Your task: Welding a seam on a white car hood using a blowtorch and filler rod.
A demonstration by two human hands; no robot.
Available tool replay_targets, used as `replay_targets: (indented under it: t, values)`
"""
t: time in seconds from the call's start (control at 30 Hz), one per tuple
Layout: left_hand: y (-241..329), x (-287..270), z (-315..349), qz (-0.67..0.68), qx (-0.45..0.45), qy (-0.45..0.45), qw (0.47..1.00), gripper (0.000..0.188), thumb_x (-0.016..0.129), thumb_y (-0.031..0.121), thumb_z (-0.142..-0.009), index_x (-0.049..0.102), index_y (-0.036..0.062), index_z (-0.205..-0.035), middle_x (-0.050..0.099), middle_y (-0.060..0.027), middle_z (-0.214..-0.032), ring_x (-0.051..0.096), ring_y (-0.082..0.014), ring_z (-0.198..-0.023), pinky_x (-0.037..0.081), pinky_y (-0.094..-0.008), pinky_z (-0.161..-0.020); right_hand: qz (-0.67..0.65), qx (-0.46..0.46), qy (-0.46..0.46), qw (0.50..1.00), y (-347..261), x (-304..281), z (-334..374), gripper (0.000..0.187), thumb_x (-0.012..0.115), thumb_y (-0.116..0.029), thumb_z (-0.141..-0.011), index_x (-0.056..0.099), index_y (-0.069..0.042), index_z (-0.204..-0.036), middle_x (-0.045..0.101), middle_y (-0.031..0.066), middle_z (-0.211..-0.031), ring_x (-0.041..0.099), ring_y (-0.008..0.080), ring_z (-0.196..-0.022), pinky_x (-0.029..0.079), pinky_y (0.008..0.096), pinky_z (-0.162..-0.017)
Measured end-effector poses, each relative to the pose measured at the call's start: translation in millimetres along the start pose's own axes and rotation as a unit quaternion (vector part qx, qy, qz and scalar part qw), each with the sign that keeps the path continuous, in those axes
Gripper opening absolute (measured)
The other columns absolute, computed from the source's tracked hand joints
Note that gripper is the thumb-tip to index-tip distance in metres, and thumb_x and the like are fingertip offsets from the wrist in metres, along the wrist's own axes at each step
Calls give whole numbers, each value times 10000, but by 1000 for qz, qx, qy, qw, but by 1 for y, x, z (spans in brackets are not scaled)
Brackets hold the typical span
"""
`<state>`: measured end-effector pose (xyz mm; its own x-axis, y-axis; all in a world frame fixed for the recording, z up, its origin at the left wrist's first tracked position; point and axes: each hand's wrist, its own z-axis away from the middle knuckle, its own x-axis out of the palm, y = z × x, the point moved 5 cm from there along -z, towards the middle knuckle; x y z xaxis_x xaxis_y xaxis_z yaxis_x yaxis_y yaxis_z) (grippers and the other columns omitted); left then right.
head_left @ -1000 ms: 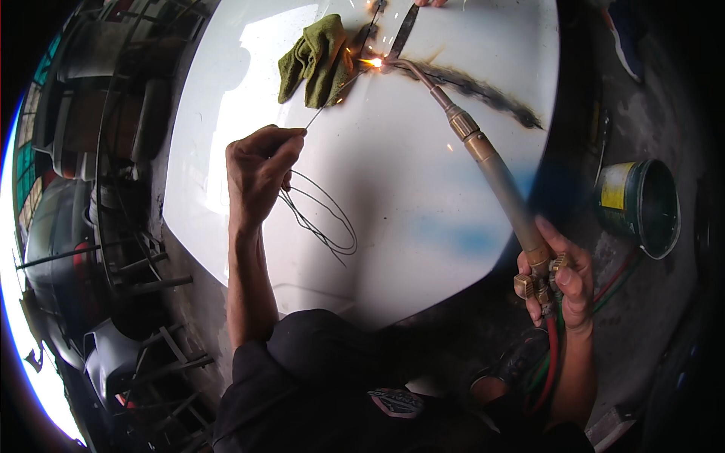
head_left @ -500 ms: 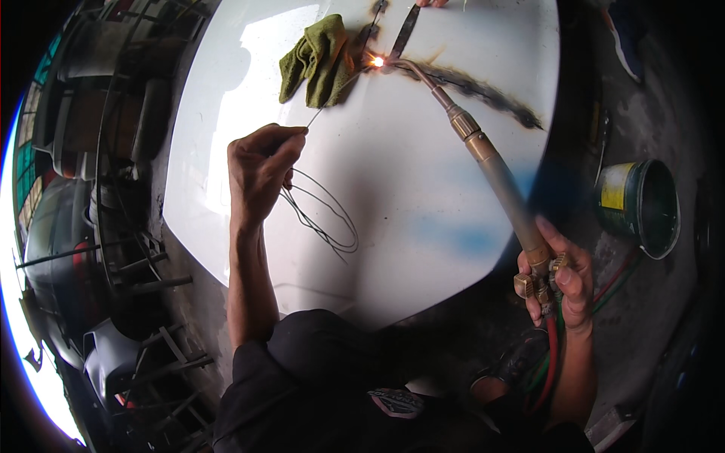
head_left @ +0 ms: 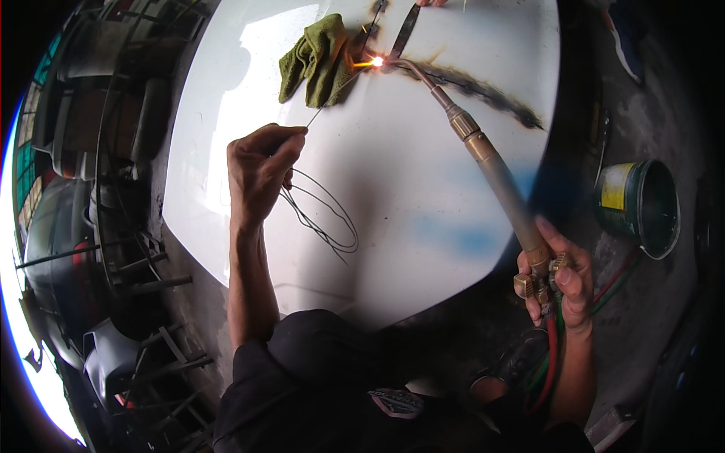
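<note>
My left hand (head_left: 263, 166) pinches a thin filler wire (head_left: 316, 115); its straight end runs up toward the flame, and the rest hangs below in loose loops. In my right hand (head_left: 566, 275) is a brass gas welding torch (head_left: 495, 166), gripped by its valve end. The bent tip meets a bright flame (head_left: 377, 62) at a scorched line on the white panel (head_left: 362, 249). A crumpled green cloth (head_left: 317, 64) lies just left of the flame. Another person's fingers (head_left: 430, 3) hold a dark flat metal strip (head_left: 406, 30) against the panel beside the flame.
A dark green bucket (head_left: 657, 208) with a yellow label stands on the floor at right. Red hose (head_left: 552, 362) and green hose trail from the torch. At left are metal racks (head_left: 113, 151) with stacked parts. Another person's shoe (head_left: 624, 45) shows at the upper right.
An orange streak of flame or sparks now reaches left from the bright spot toward the cloth. Both hands, the torch and the wire stay nearly still.
</note>
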<state>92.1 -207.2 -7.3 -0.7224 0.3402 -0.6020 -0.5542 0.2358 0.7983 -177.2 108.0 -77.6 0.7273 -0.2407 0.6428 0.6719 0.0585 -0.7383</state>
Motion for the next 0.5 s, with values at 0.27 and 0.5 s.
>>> replay_targets:
  t: [0.27, 0.5]
  values:
    - [-3, 0, 0, 7, 0, -5, 1000, 172, 692, 89, -902, 781, -37, -978, 624, -8, -628, 536, -53, -479, 434, -219, -442, 3, 2, 5, 1000, 0, 0, 1, 637, 644, -276, -966, 458, -72, -1540, 650, 174, -952, 685, 205, -587, 584, 277, -492]
    - [-3, 0, 0, 2, -1, -4, 1000, 169, 692, 89, -906, 782, -35, -979, 625, -7, -632, 537, -51, -483, 438, -215, -446, 5, -1, 2, 1000, 0, 0, 0, 634, 644, -272, -966, 460, -71, -1538, 648, 173, -957, 685, 208, -593, 575, 275, -474]
